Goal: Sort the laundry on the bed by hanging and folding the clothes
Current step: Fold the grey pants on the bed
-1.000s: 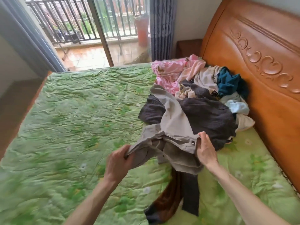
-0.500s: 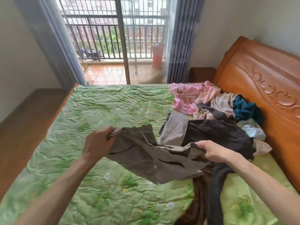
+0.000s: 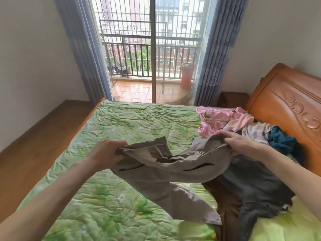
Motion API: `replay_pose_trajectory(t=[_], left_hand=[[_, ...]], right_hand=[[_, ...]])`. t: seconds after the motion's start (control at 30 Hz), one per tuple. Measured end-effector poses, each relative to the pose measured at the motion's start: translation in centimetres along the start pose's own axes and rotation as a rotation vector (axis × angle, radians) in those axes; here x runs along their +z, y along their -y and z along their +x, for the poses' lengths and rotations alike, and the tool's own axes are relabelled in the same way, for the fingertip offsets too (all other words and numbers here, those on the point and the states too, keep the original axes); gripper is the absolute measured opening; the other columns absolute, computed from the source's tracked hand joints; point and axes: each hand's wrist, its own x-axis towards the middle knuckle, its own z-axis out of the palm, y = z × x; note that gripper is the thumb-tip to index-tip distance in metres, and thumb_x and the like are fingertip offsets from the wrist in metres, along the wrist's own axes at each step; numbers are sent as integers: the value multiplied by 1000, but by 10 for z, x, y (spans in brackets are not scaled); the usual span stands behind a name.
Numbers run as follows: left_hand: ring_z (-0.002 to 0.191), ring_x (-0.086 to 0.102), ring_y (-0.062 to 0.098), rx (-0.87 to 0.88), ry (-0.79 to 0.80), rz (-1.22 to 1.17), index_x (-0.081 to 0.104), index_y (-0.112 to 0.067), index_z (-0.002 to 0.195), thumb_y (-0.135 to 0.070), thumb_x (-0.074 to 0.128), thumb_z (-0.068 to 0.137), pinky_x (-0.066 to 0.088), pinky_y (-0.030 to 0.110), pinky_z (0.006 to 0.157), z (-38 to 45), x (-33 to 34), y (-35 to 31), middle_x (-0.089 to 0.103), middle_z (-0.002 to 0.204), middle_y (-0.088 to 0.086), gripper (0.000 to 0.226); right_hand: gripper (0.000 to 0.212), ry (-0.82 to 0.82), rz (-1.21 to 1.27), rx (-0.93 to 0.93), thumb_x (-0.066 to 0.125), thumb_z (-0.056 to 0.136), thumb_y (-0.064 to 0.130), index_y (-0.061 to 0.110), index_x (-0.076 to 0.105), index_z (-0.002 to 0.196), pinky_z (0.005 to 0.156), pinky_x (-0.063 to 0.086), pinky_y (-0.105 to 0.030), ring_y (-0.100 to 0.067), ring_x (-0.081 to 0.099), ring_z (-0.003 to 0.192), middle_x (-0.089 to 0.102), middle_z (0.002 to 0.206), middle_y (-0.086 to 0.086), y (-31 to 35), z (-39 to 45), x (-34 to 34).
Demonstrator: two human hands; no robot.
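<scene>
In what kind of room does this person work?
Most likely a bedroom in a flat. There is a bed with a carved wooden headboard, a pile of clothes lies on it, and a glass door opens onto a balcony.

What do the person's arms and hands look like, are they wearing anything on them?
Both forearms are bare as far as the picture shows: no sleeves, gloves, watch or bracelet in view. The left hand and the right hand show no rings that I can make out.

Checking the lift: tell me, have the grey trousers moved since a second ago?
Yes. The grey trousers, then draped on the clothes pile, now hang stretched between both hands, leftward over the green bedspread.
</scene>
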Motion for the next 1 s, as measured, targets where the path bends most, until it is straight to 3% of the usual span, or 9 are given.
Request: replay_pose_trajectory(t=[0.13,0.2,0.23,0.3,0.43,0.57,0.7,0.87,1.0], left_hand=[[61,58,13,-172,9,-221,73,-13,72,-41,83,80,52,46,63,-2,-41,12,68,67,8,30],[62,57,10,-211,14,-328,78,-14,72,-43,91,76,53,43,61,-2,-70,19,72,70,12,32],[64,58,9,-216,-11,-383,79,-16,74,-48,92,71,53,38,59,-1,-87,23,72,71,11,34],[67,63,6,-208,-106,-483,83,-24,84,-57,91,63,54,29,61,1,-120,30,76,75,5,40],[89,75,8,-190,-262,-671,83,-26,105,-51,93,64,60,21,75,6,-160,60,81,98,0,49],[108,76,25,-280,-363,-1066,80,-19,117,-39,95,72,62,27,79,11,-162,111,78,118,7,51],[114,73,30,-295,-329,-1214,76,-15,124,-37,94,77,63,33,84,19,-169,156,75,126,13,54],[116,72,30,-240,-181,-1261,74,-15,127,-32,96,70,61,31,87,30,-195,183,74,128,15,63],[111,74,30,-124,11,-1237,77,-14,123,-25,94,70,62,32,84,42,-226,172,74,125,16,57]], right_hand=[[26,-1,-127,22,54,93,53,34,61,109,76,50,-37,-17,49,77,60,109,-2,33,4,-27],[32,45,-139,-95,63,90,68,45,67,112,103,49,-45,-8,50,122,65,113,5,59,-3,-50],[40,119,-153,-190,67,85,74,54,63,120,107,50,-46,-4,62,115,66,120,12,74,-9,-60],[60,180,-300,-379,78,69,80,58,55,120,91,59,-32,-1,67,108,69,118,21,109,-21,-69],[56,-176,-483,-751,62,63,96,48,58,91,59,43,-8,9,60,68,66,80,22,175,-21,-66],[43,-238,-256,-839,64,70,91,50,73,84,57,39,-7,12,55,63,66,67,21,213,-8,-57],[40,-160,-157,-737,69,68,88,58,75,94,68,48,-4,15,62,75,73,81,26,237,6,-31],[50,-205,63,-585,89,62,63,30,83,99,74,61,-22,-10,76,87,80,96,1,254,21,-1],[38,-136,287,-475,81,77,40,22,82,110,77,63,-27,-22,77,98,79,111,-7,266,16,14]])
